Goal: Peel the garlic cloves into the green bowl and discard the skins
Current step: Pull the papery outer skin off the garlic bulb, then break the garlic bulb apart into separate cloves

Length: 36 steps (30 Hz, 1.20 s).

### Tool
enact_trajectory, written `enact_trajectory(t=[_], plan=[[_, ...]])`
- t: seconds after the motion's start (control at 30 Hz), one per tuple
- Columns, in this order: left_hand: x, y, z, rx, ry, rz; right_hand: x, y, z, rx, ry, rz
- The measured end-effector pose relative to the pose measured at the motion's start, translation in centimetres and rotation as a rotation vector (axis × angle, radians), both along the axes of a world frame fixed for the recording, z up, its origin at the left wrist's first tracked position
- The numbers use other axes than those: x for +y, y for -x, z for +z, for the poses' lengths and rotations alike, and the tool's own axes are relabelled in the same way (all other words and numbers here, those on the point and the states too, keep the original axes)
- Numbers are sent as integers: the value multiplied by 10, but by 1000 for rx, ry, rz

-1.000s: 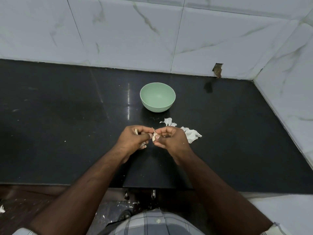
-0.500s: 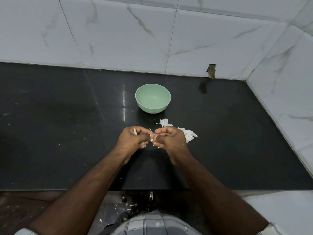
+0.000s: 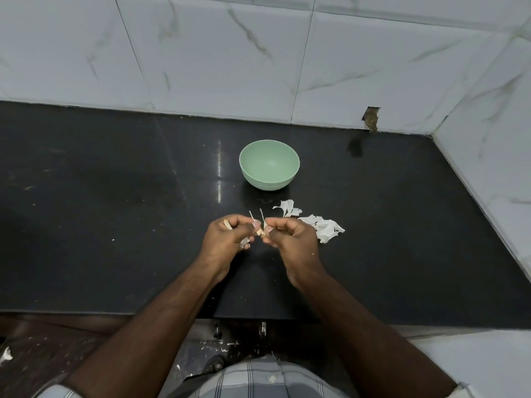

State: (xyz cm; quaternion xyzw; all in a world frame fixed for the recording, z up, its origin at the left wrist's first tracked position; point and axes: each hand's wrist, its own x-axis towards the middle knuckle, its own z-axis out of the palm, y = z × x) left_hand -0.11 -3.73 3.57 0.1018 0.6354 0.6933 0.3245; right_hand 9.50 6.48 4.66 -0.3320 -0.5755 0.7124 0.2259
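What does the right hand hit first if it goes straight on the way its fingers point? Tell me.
The right hand points left, at the left hand. It would first meet the garlic clove pinched between them, then the left fingers. Depth looks shared, though one view cannot confirm it.

The garlic clove (image 3: 260, 231) is largely concealed between the left hand (image 3: 227, 239) and the right hand (image 3: 290, 239); its peel state cannot be determined. Both forearms are cut off by the lower frame edge.

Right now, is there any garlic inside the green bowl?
No. The green bowl looks empty: only its smooth inside shows. The nearest inner wall is hidden behind the rim. The garlic is between the left hand and right hand.
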Motion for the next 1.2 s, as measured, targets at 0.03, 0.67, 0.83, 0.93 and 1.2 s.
enact_trajectory(t=[0.03,0.67,0.83,0.93,1.2], plan=[[0,1,1,42,18,-13,1,-1,1,15,33,21],[-7,15,-5,136,56,41,22,-2,-10,-181,-223,144],[-11,32,-14,268,307,-10,40,-9,-35,-362,-1072,222],[-8,33,-17,358,431,-79,31,3,-47,-383,-1404,274],[12,22,-8,521,627,-168,58,19,-58,-718,-1538,374]])
